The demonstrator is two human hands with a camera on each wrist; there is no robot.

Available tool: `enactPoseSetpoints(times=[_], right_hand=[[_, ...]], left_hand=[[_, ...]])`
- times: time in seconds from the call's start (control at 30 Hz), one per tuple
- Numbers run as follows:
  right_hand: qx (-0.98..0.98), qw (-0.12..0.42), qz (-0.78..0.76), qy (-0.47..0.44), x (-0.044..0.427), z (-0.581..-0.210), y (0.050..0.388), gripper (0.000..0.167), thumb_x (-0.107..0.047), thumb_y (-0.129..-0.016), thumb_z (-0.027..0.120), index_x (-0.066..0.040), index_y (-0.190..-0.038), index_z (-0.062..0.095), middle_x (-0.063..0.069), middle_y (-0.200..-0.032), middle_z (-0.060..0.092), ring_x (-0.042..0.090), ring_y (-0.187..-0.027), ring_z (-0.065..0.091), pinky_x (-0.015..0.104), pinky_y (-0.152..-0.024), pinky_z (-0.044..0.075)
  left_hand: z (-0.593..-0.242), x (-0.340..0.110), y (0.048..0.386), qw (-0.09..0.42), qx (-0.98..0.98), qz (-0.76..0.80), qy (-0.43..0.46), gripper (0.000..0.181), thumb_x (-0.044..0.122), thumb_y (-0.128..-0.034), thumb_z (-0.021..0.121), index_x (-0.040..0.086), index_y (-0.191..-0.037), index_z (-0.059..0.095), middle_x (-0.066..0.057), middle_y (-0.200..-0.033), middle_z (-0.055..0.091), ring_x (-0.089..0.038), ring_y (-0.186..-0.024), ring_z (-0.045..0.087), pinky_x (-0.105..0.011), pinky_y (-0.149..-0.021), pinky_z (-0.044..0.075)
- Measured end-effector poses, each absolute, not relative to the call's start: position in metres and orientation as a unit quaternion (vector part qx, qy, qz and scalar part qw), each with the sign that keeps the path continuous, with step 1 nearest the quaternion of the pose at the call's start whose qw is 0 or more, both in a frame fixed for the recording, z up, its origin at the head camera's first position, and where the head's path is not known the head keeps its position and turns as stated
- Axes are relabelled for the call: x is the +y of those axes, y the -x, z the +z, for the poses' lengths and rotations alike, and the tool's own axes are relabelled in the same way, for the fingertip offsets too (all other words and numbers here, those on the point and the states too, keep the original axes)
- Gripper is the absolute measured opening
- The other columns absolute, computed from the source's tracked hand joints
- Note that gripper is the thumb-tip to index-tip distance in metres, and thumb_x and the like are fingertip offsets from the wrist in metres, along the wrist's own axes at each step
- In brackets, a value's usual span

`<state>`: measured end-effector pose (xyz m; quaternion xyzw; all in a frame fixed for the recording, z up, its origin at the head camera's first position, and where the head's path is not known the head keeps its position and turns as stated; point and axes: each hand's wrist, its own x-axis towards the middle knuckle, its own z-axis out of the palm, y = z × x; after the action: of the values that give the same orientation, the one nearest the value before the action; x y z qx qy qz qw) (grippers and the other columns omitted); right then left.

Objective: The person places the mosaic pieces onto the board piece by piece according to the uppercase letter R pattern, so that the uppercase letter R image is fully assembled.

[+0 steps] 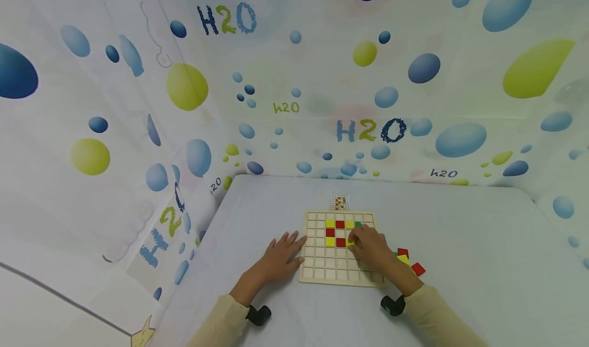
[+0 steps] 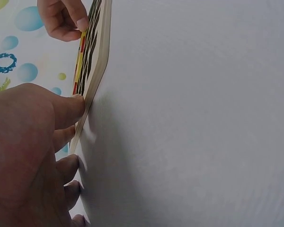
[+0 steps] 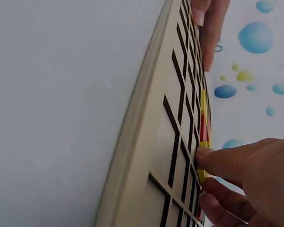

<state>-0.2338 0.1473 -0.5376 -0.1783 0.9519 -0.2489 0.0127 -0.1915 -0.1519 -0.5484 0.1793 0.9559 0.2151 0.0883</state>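
Note:
A wooden grid board [image 1: 314, 273] lies on the white-covered table, with yellow, red and green square tiles set in some of its cells. My right hand [image 1: 371, 249] is over the board's right half. Its thumb and fingers pinch a yellow tile [image 3: 201, 176] at a cell just right of a red tile [image 1: 340, 242]. A green tile [image 1: 358, 224] shows partly beyond the right fingers. My left hand [image 1: 281, 260] lies with fingers spread at the board's left edge, thumb and fingertips touching the rim.
Behind the board lies a small printed card [image 1: 340, 202] with a coloured grid pattern. Several loose tiles, among them a red one [image 1: 417, 269], lie right of the board, partly hidden by the right forearm. A patterned curtain [image 1: 322, 81] rises behind the table.

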Motion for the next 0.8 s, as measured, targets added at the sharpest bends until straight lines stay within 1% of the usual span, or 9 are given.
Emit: enactPoseSetpoints(times=[0.27,0.47,0.6,0.7,0.8], right_hand=[[0.957,0.003,-0.234,0.172,0.142,-0.537,0.227,0.011,-0.015,-0.094,0.081,-0.015,-0.098,0.070,0.001,-0.097,0.059,0.023,-0.093,0.054,0.045,-0.079,0.046],[0.956,0.000,-0.235,0.176,0.144,-0.537,0.224,0.009,-0.013,-0.095,0.079,-0.015,-0.099,0.072,0.005,-0.105,0.064,0.025,-0.099,0.058,0.047,-0.081,0.049],[0.955,0.012,-0.245,0.168,0.153,-0.531,0.222,0.009,-0.015,-0.097,0.076,-0.014,-0.106,0.074,0.009,-0.114,0.065,0.029,-0.107,0.060,0.052,-0.086,0.049],[0.955,0.028,-0.258,0.146,0.168,-0.528,0.223,0.017,-0.019,-0.099,0.074,-0.013,-0.115,0.074,0.012,-0.120,0.065,0.032,-0.111,0.061,0.057,-0.092,0.049],[0.956,0.042,-0.261,0.123,0.191,-0.528,0.225,0.026,-0.022,-0.099,0.074,-0.010,-0.122,0.071,0.015,-0.123,0.065,0.033,-0.112,0.062,0.058,-0.095,0.050]], left_hand=[[-0.551,-0.157,0.190,0.088,0.955,0.217,-0.184,0.061,0.038,-0.1095,0.054,0.020,-0.166,0.038,-0.012,-0.173,0.029,-0.040,-0.162,0.020,-0.067,-0.127,0.016],[-0.553,-0.157,0.190,0.084,0.955,0.214,-0.185,0.062,0.038,-0.1093,0.054,0.020,-0.166,0.038,-0.011,-0.173,0.029,-0.040,-0.162,0.020,-0.067,-0.127,0.016],[-0.552,-0.157,0.191,0.081,0.955,0.218,-0.187,0.061,0.037,-0.1092,0.055,0.020,-0.166,0.038,-0.012,-0.173,0.029,-0.040,-0.162,0.020,-0.068,-0.126,0.016],[-0.552,-0.158,0.190,0.077,0.953,0.221,-0.192,0.061,0.036,-0.1088,0.056,0.018,-0.165,0.039,-0.014,-0.172,0.031,-0.042,-0.161,0.022,-0.069,-0.125,0.017],[-0.552,-0.158,0.190,0.076,0.953,0.218,-0.195,0.061,0.036,-0.1090,0.055,0.018,-0.165,0.038,-0.015,-0.172,0.031,-0.043,-0.160,0.022,-0.070,-0.125,0.017]])
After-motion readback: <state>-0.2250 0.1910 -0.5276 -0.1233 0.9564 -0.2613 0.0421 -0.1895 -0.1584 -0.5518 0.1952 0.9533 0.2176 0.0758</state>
